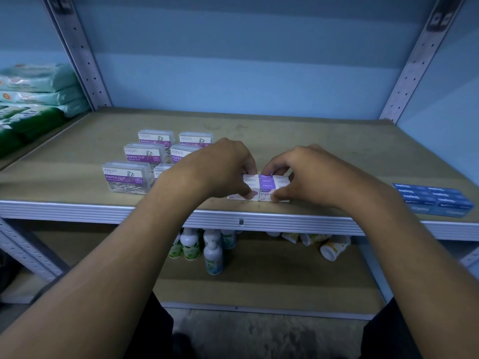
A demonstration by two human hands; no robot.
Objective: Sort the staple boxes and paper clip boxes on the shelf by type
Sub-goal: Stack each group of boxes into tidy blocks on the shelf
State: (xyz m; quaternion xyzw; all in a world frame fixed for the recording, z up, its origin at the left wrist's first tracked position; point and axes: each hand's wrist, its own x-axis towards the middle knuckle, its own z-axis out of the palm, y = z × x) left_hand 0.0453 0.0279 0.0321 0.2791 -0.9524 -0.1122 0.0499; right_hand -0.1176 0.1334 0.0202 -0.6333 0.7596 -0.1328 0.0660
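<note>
Shelf board, brown fibreboard (pixel 324 141) in a grey perforated-steel rack, pale blue wall behind.
Left hand (pixel 223 168) and right hand (pixel 304 174) pinch white-and-purple cardboard staple boxes (pixel 267 183) at front edge; clear plastic paper clip boxes (pixel 145 156) grouped left.

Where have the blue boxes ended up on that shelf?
In the head view the blue boxes sit in a block at the far right of the shelf, near its front edge, apart from the white-and-purple staple boxes both hands are holding.
</note>
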